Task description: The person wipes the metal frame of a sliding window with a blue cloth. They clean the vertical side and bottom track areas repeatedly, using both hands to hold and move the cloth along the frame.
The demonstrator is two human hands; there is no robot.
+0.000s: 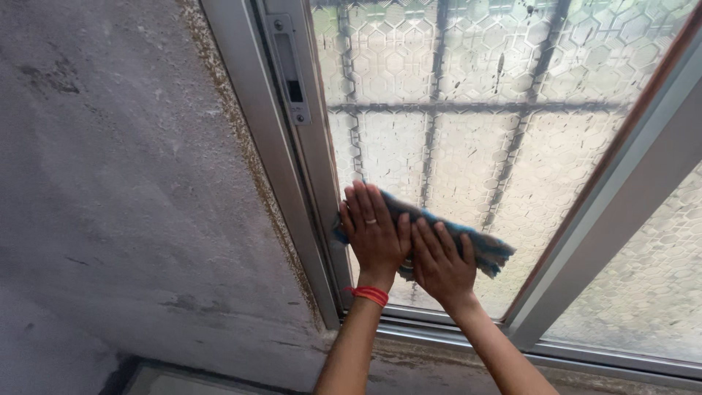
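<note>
Low in the centre of the frame, we press our left hand [373,232] and right hand [441,261] flat, fingers spread, on a blue cloth [468,243] against the patterned glass pane [468,146]. The cloth lies just right of the metal window frame [292,168].

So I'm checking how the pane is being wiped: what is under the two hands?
Under the left hand and right hand lies a blue cloth, pressed flat on the patterned glass. Its ends stick out; its middle and the glass beneath are covered.
</note>
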